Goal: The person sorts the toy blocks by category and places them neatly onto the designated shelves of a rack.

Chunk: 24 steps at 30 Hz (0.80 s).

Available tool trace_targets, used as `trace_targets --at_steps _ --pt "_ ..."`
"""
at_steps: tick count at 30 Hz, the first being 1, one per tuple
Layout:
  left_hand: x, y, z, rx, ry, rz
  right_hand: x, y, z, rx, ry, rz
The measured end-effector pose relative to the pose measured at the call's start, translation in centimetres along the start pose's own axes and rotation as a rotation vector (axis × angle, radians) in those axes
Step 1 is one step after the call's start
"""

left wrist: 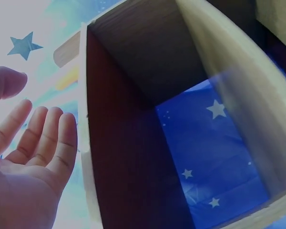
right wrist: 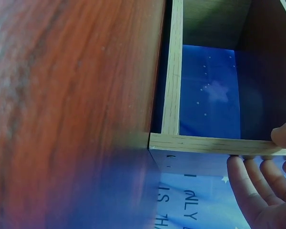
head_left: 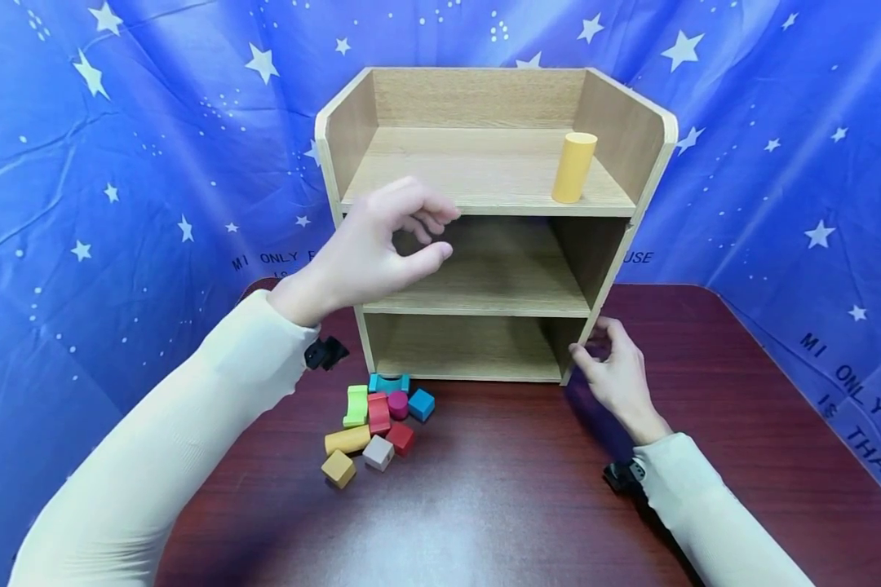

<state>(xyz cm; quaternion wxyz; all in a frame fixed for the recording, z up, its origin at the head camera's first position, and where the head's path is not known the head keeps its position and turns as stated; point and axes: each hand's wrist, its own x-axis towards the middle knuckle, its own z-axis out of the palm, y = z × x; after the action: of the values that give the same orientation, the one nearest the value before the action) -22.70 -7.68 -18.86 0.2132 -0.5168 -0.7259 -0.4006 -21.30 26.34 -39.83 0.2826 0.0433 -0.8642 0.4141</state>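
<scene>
A wooden three-tier shelf (head_left: 514, 273) stands on the dark red table. On its top board, toward the right, a yellow cylinder block (head_left: 576, 169) stands upright. My left hand (head_left: 374, 244) hovers in front of the shelf's upper left part, fingers loosely bent and nothing between them. Its palm and spread fingers show in the left wrist view, beside the shelf's compartments. Low on the right side panel (right wrist: 214, 144), my right hand (head_left: 620, 375) grips the front edge. The thumb lies on the inner side and the fingers are on the outer side.
Several blocks lie on the table (head_left: 484, 489) by the shelf's lower left: a green arch (head_left: 356, 406), a teal arch (head_left: 390, 383), a red arch (head_left: 378, 413), a yellow cylinder (head_left: 347, 440) and small cubes. A blue star-printed curtain (head_left: 154, 179) surrounds the table.
</scene>
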Motion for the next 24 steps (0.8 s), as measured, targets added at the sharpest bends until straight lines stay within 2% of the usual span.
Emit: trace_targets --at_steps 8,14,24 --pt "-2.5 -0.6 0.8 0.054 -0.043 -0.011 0.0 0.0 0.0 -0.002 0.0 -0.003" --pt "-4.1 -1.4 1.4 0.055 -0.057 -0.018 0.0 0.0 -0.1 -0.006 -0.005 -0.002" --pt "-6.8 -2.9 2.5 0.038 -0.096 -0.07 0.0 -0.1 0.0 0.002 -0.002 -0.002"
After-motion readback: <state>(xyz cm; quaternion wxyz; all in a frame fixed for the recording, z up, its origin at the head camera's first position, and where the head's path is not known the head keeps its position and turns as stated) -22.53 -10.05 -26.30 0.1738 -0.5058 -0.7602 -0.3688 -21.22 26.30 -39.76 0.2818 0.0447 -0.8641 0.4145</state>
